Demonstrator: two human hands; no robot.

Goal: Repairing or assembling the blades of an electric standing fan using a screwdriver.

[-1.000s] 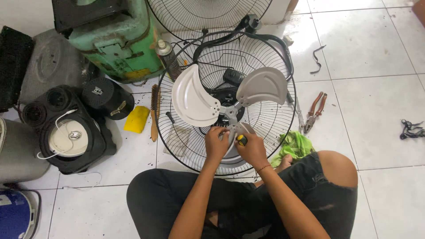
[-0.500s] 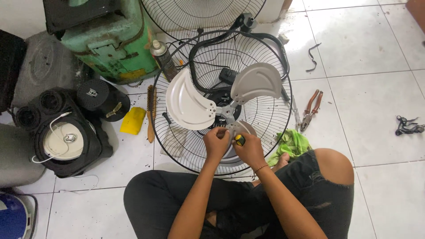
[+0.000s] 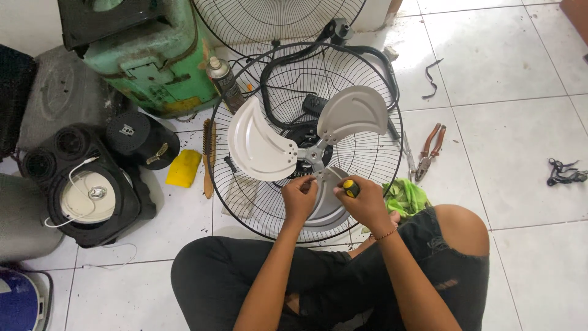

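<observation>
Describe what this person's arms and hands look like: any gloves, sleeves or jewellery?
Both hands are bare, with no gloves: the left hand and the right hand. Both forearms are uncovered too, with no sleeve reaching them in view. The right wrist wears a thin beaded bracelet. No rings or watch can be made out. Dark ripped trousers cover the legs.

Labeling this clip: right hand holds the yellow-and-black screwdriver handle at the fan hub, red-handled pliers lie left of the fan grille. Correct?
Not quite. The head view shows the red-handled pliers on the tiles right of the black wire fan grille, not left. The right hand does hold the yellow-and-black screwdriver handle.
</observation>
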